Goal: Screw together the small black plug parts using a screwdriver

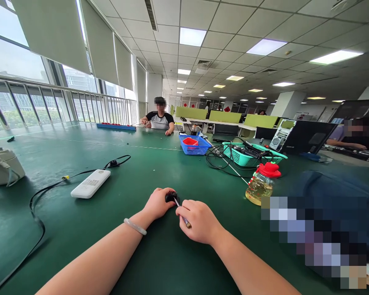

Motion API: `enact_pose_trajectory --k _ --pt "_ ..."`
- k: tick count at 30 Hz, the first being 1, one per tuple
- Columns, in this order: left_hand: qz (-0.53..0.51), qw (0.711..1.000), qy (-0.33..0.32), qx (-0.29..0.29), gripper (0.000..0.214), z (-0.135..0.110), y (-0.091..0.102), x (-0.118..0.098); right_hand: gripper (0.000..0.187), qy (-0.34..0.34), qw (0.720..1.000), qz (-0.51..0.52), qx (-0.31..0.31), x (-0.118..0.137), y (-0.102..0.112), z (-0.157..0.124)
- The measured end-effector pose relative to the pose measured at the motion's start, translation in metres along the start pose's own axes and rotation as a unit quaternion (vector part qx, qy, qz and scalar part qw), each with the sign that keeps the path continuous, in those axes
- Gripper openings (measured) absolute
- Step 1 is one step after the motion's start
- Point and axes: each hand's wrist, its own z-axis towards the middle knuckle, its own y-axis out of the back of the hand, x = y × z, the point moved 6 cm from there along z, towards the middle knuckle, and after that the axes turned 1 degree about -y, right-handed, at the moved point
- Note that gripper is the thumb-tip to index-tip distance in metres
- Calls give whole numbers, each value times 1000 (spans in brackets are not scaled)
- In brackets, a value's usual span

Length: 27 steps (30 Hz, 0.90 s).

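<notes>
My left hand (159,203), with a pale bangle (135,227) on its wrist, is closed around a small black object (171,197) just above the green tabletop. What kind of object it is, I cannot make out. Pinched in the fingers of my right hand (199,219) is a slim, pen-like metal tool (183,214) with a brownish back end. Its far tip points at the black object and seems to touch it. My fingers partly hide both things.
To the left lie a white power bank (91,184) and a black cable (38,213). A red-lidded jar (260,184) stands at the right, before a teal basket (244,159) of cables and a blue basket (194,148). Dark cloth (341,192) lies near right; a person (160,119) sits opposite.
</notes>
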Motion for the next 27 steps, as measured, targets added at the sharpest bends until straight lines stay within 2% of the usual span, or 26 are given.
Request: enact_pose_trajectory --k 7,18,27 --pt "26 1000 6 0 49 -1 -2 1 13 -17 999 1 -27 -4 5 2" --pt "84 995 -50 12 41 -6 -2 -12 18 -96 992 38 -71 -23 6 -1" --pt "83 994 -63 21 37 -9 -2 -15 21 -227 946 197 -123 -48 9 -8"
